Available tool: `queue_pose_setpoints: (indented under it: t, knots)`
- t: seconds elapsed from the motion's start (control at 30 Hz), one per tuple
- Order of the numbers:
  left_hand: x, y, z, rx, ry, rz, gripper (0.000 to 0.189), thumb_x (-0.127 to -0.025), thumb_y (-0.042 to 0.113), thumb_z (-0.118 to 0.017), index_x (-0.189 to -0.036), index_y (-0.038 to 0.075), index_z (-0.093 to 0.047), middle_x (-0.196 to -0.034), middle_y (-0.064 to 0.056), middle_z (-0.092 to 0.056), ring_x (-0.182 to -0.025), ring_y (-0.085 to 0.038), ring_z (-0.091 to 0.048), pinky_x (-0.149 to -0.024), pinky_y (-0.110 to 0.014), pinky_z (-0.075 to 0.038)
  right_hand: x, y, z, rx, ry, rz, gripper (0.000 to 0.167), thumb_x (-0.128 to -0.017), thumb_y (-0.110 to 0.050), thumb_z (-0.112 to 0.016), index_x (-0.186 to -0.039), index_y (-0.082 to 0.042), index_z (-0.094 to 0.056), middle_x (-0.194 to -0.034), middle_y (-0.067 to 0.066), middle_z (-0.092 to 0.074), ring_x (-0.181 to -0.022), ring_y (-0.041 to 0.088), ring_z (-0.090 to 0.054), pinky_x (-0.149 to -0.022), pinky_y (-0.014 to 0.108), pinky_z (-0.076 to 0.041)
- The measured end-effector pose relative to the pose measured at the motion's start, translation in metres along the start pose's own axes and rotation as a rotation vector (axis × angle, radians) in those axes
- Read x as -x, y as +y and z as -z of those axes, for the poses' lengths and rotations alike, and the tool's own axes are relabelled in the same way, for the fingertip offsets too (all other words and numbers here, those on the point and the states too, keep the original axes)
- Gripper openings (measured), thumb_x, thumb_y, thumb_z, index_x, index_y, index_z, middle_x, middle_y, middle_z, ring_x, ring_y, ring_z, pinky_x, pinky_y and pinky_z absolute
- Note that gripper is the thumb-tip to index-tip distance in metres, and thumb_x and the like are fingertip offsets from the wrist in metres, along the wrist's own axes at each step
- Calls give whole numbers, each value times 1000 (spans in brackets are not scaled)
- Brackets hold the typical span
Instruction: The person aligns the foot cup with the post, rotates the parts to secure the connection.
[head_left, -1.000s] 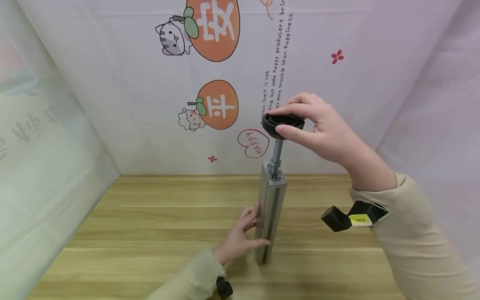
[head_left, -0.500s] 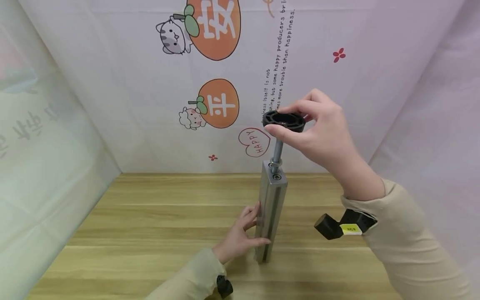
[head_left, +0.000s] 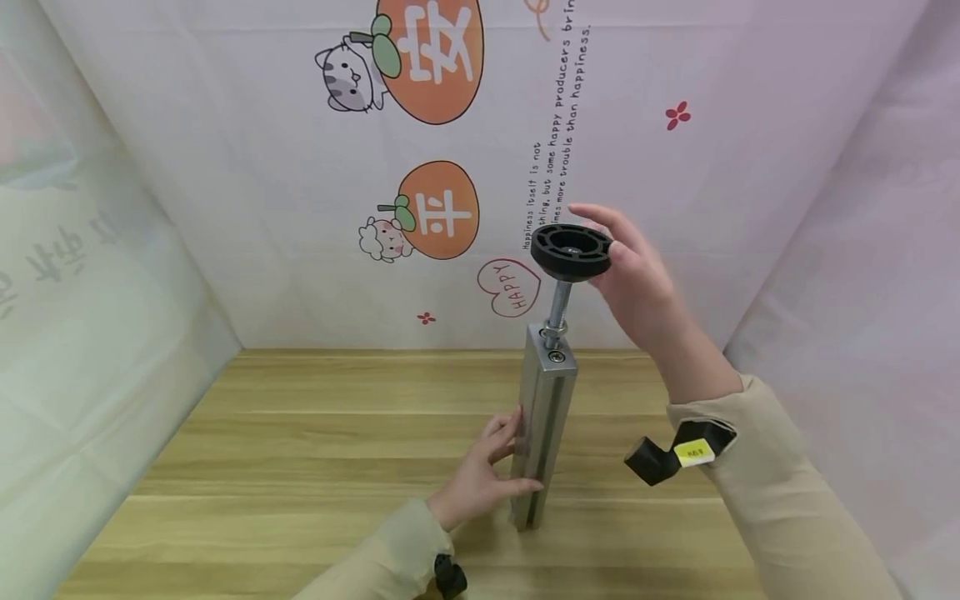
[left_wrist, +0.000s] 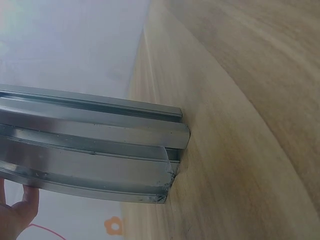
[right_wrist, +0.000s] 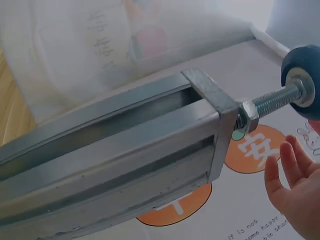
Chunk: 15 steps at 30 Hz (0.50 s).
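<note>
An aluminium extrusion profile [head_left: 542, 425] stands upright on the wooden table, with a plate screwed to its top end. From that plate rises a threaded rod [head_left: 559, 304] with a hex nut [right_wrist: 248, 116] low on it. A round black levelling foot [head_left: 564, 267], ribbed side up, caps the rod. Low on the profile, my left hand [head_left: 480, 479] grips it between thumb and fingers. My right hand [head_left: 641, 279] is beside the foot, thumb tip right at its rim, fingers loosely bent behind it. In the left wrist view, the profile's bottom end meets the table.
The wooden tabletop [head_left: 300, 450] runs back to a white printed cloth [head_left: 300, 192]. More cloth hangs at the left and right sides. A black wrist camera mount [head_left: 678, 450] sticks out from the right sleeve.
My right hand held the foot's rim between thumb and fingers, turning at the wrist; now its fingers have loosened and moved to the rim's right side. The left hand keeps its grip.
</note>
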<state>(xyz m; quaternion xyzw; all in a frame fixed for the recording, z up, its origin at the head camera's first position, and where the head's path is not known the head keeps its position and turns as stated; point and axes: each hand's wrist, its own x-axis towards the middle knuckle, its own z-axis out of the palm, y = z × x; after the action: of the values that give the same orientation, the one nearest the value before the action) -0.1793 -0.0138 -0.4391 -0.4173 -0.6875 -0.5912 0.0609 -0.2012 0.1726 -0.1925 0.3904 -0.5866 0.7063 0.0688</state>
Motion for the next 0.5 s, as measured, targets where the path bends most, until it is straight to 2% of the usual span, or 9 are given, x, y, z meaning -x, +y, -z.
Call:
queue_pose_setpoints:
  t: [0.07, 0.23, 0.33, 0.5]
  knots:
    - [0, 0, -1, 7, 2, 5, 100, -77, 0, -75, -151, 18, -11, -128, -15, -39, -122, -10, -38, -99, -44, -45, -2, 6, 5, -214, -103, -20, 51, -89, -39, -60, -132, -14, -48, -120, 9, -55, -116, 20, -51, -104, 36, -35]
    - [0, 0, -2, 6, 10, -4, 102, -75, 0, -76, -151, 23, -12, -127, -16, -39, -120, -10, -39, -99, -44, -45, -10, 10, 8, -524, -314, -10, 49, -93, -26, -44, -139, -10, -34, -124, 15, -52, -117, 25, -48, -103, 36, -36]
    - [0, 1, -2, 7, 11, -8, 102, -75, 0, -76, -151, 22, -12, -126, -16, -40, -119, -11, -40, -99, -42, -45, -16, 8, 5, -649, -376, -22, 50, -90, -19, -42, -139, -9, -36, -126, 17, -48, -115, 26, -45, -103, 36, -34]
    - [-1, 1, -1, 18, 13, -18, 105, -74, -2, -76, -151, 26, -11, -124, -17, -40, -118, -10, -40, -99, -42, -45, -23, 4, -1, -779, -455, -44, 53, -83, -8, -39, -136, -7, -42, -132, 20, -42, -123, 28, -37, -110, 40, -27]
